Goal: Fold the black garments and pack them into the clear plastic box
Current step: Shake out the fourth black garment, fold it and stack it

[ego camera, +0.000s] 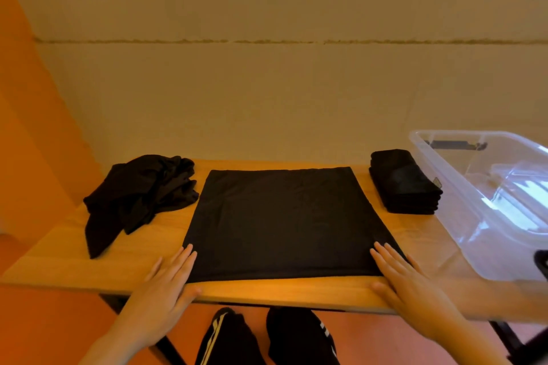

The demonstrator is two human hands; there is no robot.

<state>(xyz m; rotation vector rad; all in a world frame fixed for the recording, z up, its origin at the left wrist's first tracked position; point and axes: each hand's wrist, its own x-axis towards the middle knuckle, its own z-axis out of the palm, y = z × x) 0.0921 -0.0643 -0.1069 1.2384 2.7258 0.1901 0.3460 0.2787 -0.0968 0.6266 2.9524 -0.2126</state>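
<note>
A black garment lies flat as a neat rectangle in the middle of the wooden table. My left hand rests flat at its near left corner, fingers spread. At the near right corner my right hand lies flat the same way, fingertips on the cloth. Neither hand grips anything. A crumpled heap of black garments sits at the back left. A stack of folded black garments stands at the back right, beside the clear plastic box, which looks empty.
The table backs onto a pale wall. The box overhangs the table's right end, with black latches on its rim. An orange wall panel is at the left. My legs in dark trousers show below the near table edge.
</note>
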